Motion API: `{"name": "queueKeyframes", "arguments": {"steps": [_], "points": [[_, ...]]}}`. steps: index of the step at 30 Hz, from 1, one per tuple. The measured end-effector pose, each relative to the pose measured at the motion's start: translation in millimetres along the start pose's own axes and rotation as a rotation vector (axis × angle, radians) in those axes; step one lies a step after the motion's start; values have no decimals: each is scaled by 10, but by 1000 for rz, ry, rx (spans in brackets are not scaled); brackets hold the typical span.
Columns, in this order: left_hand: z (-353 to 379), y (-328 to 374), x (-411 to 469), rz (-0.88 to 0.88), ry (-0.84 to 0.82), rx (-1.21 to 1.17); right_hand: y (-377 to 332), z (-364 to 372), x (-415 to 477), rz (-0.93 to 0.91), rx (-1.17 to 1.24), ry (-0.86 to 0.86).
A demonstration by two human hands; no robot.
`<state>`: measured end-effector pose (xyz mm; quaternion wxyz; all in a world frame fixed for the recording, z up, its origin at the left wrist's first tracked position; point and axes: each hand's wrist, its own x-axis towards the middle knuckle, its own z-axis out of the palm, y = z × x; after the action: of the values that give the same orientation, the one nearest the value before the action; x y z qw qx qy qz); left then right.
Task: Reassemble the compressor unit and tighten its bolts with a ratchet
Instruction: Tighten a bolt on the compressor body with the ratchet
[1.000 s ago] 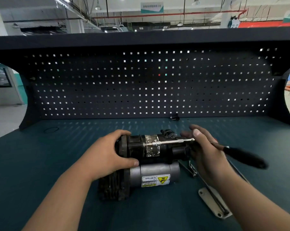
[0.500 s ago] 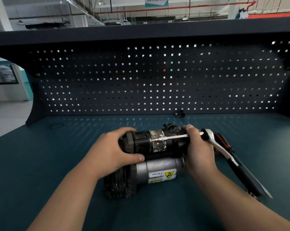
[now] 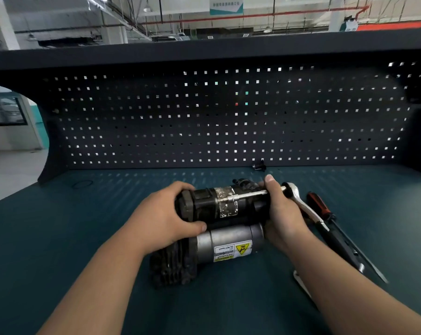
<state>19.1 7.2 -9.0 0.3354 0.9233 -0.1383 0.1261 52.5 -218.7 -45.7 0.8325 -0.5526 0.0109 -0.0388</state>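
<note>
- Lying on the dark teal workbench (image 3: pixel 59 238), the compressor unit (image 3: pixel 204 206) is found just toward 6 o'clock of the view's centre, with its long axis run from 9 to 3 o'clock.
- A patch of silvery tape (image 3: pixel 227 209) is carried on its black upper body, and a grey cylinder (image 3: pixel 228 235) with a yellow warning label (image 3: pixel 233 250) is set along its 6 o'clock side.
- The 9 o'clock end of the black body is gripped by the left hand (image 3: pixel 166 221), the fingers curled over the top and the thumb pressed against the near side.
- The ratchet (image 3: pixel 301 205) is held by the right hand (image 3: pixel 280 213) at the unit's 3 o'clock end.
- The right hand's fingers are wrapped round the chrome extension bar (image 3: pixel 248 196), which is laid along the top of the black body toward 9 o'clock.
- The ratchet's handle is angled away toward 5 o'clock.
- A screwdriver (image 3: pixel 317 203) with a red and black handle is laid just beside the ratchet on its 3 o'clock side, the blade pointed toward 5 o'clock.
- A pale metal plate (image 3: pixel 299 280), partly hidden by the right forearm, is seen at 5 o'clock of the unit.
- A small black part (image 3: pixel 259 166) is set at 1 o'clock of the unit, at the foot of the pegboard (image 3: pixel 204 122).
</note>
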Motion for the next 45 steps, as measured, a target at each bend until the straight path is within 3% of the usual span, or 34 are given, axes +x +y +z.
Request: {"name": "queueKeyframes", "arguments": {"steps": [2,5,8,10,14,19,23,27,31,36,45], "points": [[1,19,20,-12,-7,21,-60,-46,-15,29,-60,-41],[-13,21,30,-27,-41,33,-155,-88,-43,-34,-279,123],[-23,20,34,-27,-57,30,-215,-108,-74,-303,-529,327],[-31,27,34,-27,-62,27,-239,-112,-115,-496,-478,367],[-32,39,11,-20,-49,7,-282,-147,-149,-705,-432,254],[0,12,11,15,40,-31,-427,-353,-153,-815,-700,130],[26,-9,33,46,71,-40,-479,-516,-128,-1214,-967,16],[24,-31,31,66,80,-58,-464,-545,-157,-1389,-1038,-76],[31,-31,23,85,92,-52,-427,-598,-220,-1235,-1155,-169],[38,-43,18,89,98,-60,-557,-478,-286,-684,-1162,-28],[72,-77,-2,133,170,-91,-783,-375,-390,40,-931,-115]]}}
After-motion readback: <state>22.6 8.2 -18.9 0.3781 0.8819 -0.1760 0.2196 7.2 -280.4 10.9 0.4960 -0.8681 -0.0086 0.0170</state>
